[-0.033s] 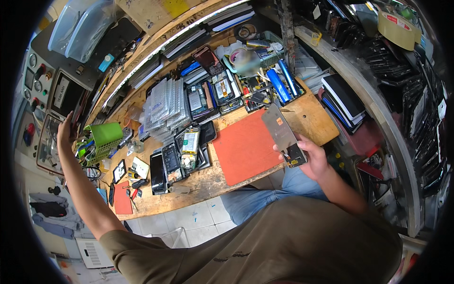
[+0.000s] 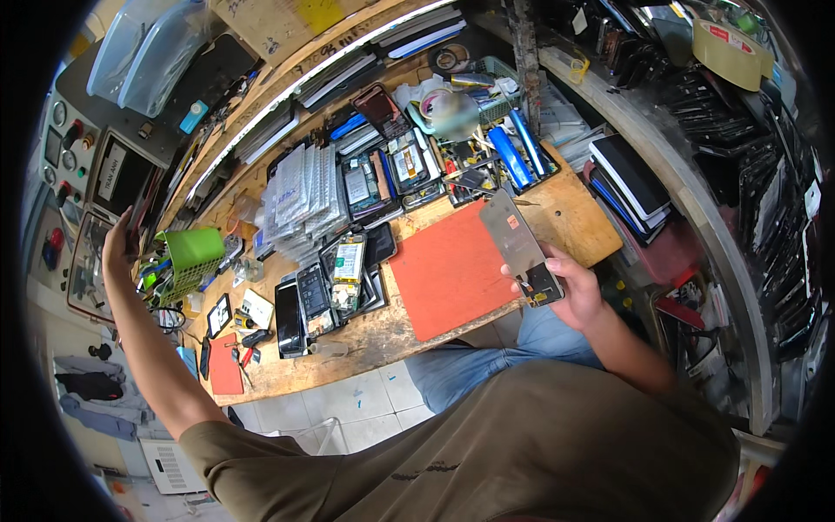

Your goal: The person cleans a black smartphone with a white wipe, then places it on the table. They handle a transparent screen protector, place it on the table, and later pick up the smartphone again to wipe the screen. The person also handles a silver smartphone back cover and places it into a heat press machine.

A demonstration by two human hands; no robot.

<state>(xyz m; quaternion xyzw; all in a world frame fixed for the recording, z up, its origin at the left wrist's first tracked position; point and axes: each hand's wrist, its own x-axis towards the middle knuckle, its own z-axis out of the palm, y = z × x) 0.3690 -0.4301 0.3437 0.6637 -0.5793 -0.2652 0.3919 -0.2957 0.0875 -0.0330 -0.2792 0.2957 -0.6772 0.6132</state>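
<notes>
My right hand (image 2: 576, 291) grips a phone screen (image 2: 511, 230) by its lower end. The screen's grey back faces me, with a small orange sticker, and a dark section with flex parts sits near my fingers. It is tilted above the right edge of an orange-red mat (image 2: 448, 270). My left arm stretches far out to the left. My left hand (image 2: 116, 248) is beside a machine with a dark panel (image 2: 124, 174). One finger there points upward, while the others are mostly hidden; whether the hand touches the machine is unclear.
A green basket (image 2: 193, 250) stands near my left forearm. Opened phones (image 2: 315, 291), stacked clear plastic trays (image 2: 300, 196) and blue cylinders (image 2: 511, 157) crowd the wooden bench (image 2: 374, 339). A shelf rail (image 2: 696, 174) curves along the right, with many dark panels and a tape roll (image 2: 729, 54).
</notes>
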